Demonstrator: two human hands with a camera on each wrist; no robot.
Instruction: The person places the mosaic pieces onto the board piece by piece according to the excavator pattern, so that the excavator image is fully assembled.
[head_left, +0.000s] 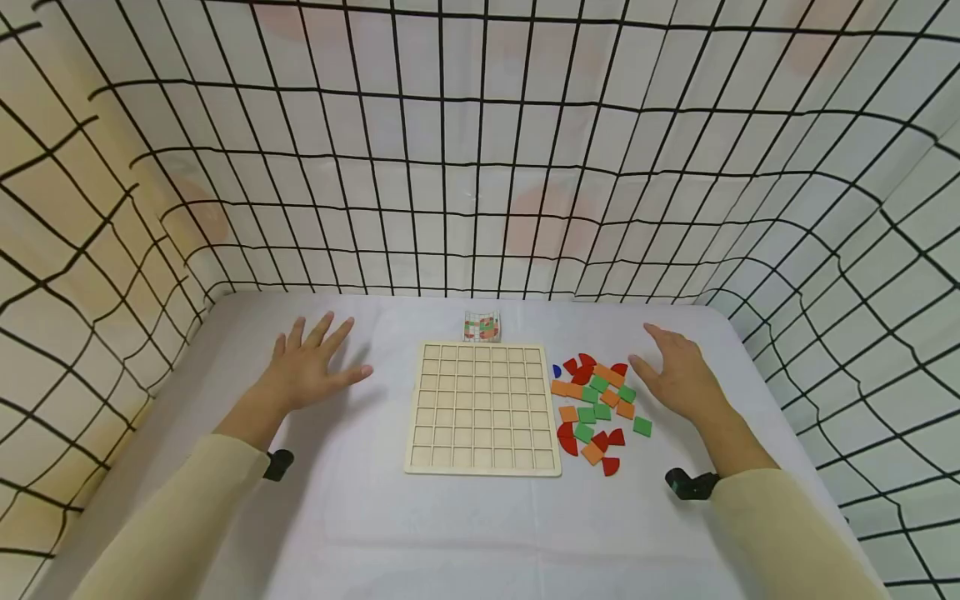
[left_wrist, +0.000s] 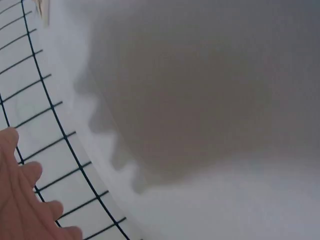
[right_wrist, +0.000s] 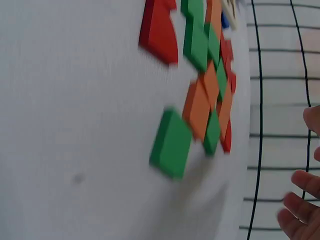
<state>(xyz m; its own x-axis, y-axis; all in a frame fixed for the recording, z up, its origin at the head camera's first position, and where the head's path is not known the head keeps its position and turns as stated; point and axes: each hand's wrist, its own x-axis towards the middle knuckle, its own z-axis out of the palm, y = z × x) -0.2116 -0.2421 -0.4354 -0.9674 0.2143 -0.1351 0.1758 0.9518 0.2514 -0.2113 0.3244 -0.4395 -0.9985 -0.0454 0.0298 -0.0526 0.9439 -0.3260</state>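
Observation:
My left hand (head_left: pixel 311 367) hovers with spread fingers left of a pale wooden grid board (head_left: pixel 483 408), casting a shadow on the white cloth. In the left wrist view the fingers of that hand (left_wrist: pixel 25 195) show at the lower left edge. To the right, my right hand (head_left: pixel 682 375) is held above the cloth with fingers extended, nothing in it. Between it and the board lies a loose group of flat pieces: green squares (head_left: pixel 642 427), orange squares (head_left: pixel 592 453), red curved-edge pieces (head_left: pixel 611 467) and a blue half-round piece (head_left: pixel 557 371).
A small printed card (head_left: pixel 482 327) with coloured shapes stands at the board's far edge. Black wire mesh (head_left: pixel 480 167) walls the table at the back and both sides. White cloth (head_left: pixel 465 542) covers the table. Dark wrist cameras (head_left: pixel 692 485) sit at both sleeves.

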